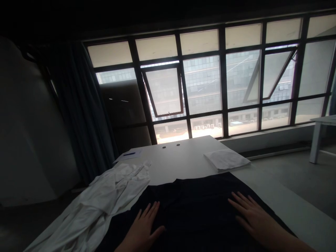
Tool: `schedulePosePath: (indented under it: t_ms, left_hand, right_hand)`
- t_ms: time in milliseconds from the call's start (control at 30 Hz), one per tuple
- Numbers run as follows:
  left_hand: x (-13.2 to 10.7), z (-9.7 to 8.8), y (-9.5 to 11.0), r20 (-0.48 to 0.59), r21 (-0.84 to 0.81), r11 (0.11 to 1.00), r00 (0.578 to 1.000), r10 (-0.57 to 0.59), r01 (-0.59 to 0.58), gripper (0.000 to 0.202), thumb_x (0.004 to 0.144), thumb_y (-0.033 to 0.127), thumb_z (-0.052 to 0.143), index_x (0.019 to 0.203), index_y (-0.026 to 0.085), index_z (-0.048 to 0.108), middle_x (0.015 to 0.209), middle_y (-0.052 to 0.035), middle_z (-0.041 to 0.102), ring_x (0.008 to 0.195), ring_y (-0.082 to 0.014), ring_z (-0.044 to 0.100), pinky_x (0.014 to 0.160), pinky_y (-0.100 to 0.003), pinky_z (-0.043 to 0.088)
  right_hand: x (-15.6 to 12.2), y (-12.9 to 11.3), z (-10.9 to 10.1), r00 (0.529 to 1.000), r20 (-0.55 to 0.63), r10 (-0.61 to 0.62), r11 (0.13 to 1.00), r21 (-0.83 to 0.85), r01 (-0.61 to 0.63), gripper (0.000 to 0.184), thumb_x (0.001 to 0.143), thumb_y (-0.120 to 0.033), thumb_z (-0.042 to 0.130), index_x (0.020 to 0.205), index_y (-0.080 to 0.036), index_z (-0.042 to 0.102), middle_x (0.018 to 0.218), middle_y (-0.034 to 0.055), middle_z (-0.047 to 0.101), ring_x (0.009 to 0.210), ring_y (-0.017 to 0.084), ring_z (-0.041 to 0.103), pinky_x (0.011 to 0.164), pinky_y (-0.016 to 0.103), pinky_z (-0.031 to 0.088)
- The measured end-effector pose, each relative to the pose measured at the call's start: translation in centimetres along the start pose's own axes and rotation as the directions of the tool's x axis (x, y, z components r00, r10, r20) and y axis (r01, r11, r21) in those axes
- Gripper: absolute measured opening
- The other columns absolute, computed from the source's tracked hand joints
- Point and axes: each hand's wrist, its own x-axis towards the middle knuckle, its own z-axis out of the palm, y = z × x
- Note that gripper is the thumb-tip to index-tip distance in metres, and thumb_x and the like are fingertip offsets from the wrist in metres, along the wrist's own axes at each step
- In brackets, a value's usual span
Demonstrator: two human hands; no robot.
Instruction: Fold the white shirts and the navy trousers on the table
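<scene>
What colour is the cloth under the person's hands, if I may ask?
The cloth looks black or deep navy, best seen in the head view.

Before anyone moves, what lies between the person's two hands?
A dark garment spread on the white table; the left hand and right hand rest on it (head view).

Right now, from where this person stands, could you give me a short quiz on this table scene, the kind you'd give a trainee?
1. Which is nearer the crumpled white cloth garment: the left hand or the right hand?
2. True or false: both bare hands lie open on the dark cloth garment, holding nothing.
3. How many small, dark round holes show in the smooth white table top?

Key: 1. left hand; 2. true; 3. two
</scene>
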Motion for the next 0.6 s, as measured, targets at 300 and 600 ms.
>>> schedulePosePath:
  t_ms: [300, 600]
  left_hand:
    - [-0.5, 1.4, -2.5, -0.11, 0.046, 0.999, 0.994, -0.018, 0.023, 0.077, 0.092, 0.077, 0.04, 0.156, 0.037, 0.024, 0.165, -0.0012, 0.016, 0.151, -0.0331, 0.017, 0.122, -0.056, 0.02]
    - [-3.6, -0.2, 1.8, -0.143, -0.077, 0.971, 0.966, 0.216, -0.228, 0.037, 0.098, 0.053, 0.049, 0.127, 0.037, 0.065, 0.138, -0.004, 0.061, 0.132, -0.0317, 0.051, 0.113, -0.049, 0.04]
  right_hand:
    - [0.7, 1.3, -1.2, 0.994, 0.106, 0.02, 0.992, 0.122, -0.033, 0.065, 0.094, -0.07, 0.038, 0.153, -0.044, 0.026, 0.163, -0.0032, 0.02, 0.151, 0.033, 0.013, 0.121, 0.061, 0.011]
    - [-0.6, 0.2, -2.6, 0.996, 0.086, 0.037, 0.985, 0.165, -0.051, 0.062, 0.091, -0.06, 0.052, 0.146, -0.033, 0.051, 0.158, 0.0054, 0.04, 0.147, 0.035, 0.029, 0.12, 0.056, 0.025]
